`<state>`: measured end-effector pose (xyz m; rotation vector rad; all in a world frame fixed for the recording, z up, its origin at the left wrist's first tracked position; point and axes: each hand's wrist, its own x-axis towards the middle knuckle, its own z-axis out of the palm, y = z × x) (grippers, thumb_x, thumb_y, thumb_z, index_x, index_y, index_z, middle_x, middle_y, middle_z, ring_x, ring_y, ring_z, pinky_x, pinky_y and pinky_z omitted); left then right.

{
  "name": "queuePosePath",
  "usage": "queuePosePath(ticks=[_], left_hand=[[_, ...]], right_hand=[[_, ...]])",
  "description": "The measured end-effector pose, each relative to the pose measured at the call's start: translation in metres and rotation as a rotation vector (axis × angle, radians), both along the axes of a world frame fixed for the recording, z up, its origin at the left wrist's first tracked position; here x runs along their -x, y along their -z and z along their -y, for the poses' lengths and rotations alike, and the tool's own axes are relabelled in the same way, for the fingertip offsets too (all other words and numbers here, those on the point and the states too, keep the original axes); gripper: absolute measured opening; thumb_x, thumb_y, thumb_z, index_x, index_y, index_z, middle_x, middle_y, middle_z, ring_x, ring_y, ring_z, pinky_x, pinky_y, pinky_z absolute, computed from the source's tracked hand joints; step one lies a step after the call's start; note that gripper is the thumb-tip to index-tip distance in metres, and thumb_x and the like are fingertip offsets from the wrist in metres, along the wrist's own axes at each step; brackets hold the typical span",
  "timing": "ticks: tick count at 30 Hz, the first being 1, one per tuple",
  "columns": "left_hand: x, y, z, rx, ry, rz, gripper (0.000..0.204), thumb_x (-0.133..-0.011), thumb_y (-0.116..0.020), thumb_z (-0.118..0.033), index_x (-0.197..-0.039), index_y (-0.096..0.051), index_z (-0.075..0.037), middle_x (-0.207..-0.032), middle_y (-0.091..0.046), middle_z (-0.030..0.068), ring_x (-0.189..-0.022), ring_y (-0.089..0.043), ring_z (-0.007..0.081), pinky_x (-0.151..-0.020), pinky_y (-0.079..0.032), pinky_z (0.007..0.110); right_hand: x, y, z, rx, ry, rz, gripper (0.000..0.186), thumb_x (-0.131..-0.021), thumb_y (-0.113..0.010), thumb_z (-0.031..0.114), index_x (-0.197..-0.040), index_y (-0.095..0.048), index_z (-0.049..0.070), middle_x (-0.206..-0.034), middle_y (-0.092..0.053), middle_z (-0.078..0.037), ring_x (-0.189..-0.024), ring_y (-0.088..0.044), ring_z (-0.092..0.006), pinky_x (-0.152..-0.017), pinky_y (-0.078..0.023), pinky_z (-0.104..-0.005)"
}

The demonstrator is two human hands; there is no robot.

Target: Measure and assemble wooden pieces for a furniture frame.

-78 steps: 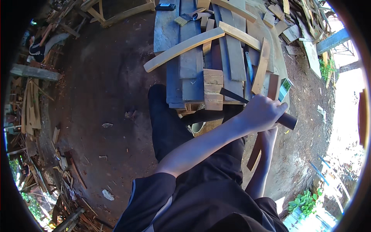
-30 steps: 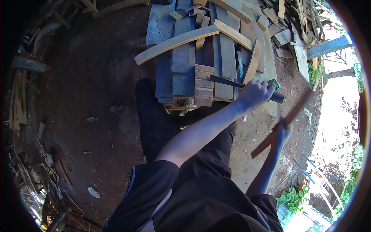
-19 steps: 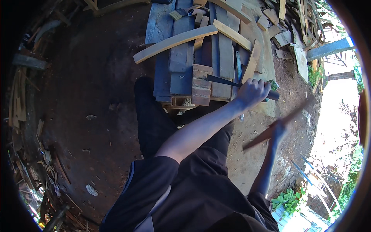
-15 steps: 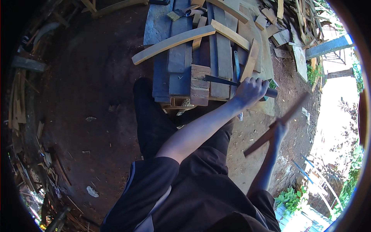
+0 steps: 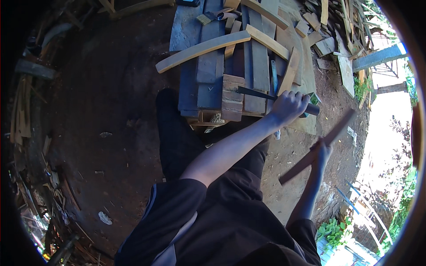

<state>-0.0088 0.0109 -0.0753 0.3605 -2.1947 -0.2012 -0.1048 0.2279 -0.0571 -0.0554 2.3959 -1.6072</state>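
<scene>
Two hands are busy here: my left hand (image 5: 290, 105) is clamped around the dark handle of a chisel (image 5: 262, 94), its blade lying on a reddish wood block (image 5: 232, 97) at the near edge of the table (image 5: 195, 88). Out to the right, my right hand (image 5: 321, 153) grips a long reddish stick (image 5: 316, 148), tilted over the dirt ground (image 5: 97, 111). Farther off, a pale curved plank (image 5: 202, 49) lies across the boards.

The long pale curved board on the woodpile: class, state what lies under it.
The pale curved board lies across dark planks and crosses under a second pale slat. The plank parts beneath it are hidden.
</scene>
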Motion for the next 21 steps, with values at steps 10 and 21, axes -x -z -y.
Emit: queuePosePath(ticks=[10, 21], left_hand=[[0.0, 0.007, 0.002, 0.004, 0.015, 0.069, 0.017, -0.076, -0.065, -0.016, -0.088, -0.056, -0.008, -0.07, -0.059, 0.004, -0.065, -0.065, 0.02, -0.058, -0.049, 0.033], [-0.004, 0.009, 0.002, -0.002, 0.035, 0.045, 0.018, -0.074, -0.066, -0.012, -0.088, -0.054, -0.008, -0.072, -0.057, 0.0054, -0.065, -0.063, 0.0217, -0.058, -0.048, 0.034]], right_hand=[[-0.036, 0.008, 0.005, 0.048, -0.119, -0.135, 0.011, -0.09, -0.063, 0.013, -0.089, -0.056, 0.004, -0.06, -0.05, -0.001, -0.047, -0.051, -0.0127, -0.042, -0.046, -0.0298], [-0.058, -0.01, -0.002, -0.235, -0.525, 0.192, 0.021, -0.088, -0.065, 0.012, -0.098, -0.049, 0.004, -0.064, -0.051, -0.003, -0.046, -0.053, -0.0144, -0.043, -0.046, -0.031]])
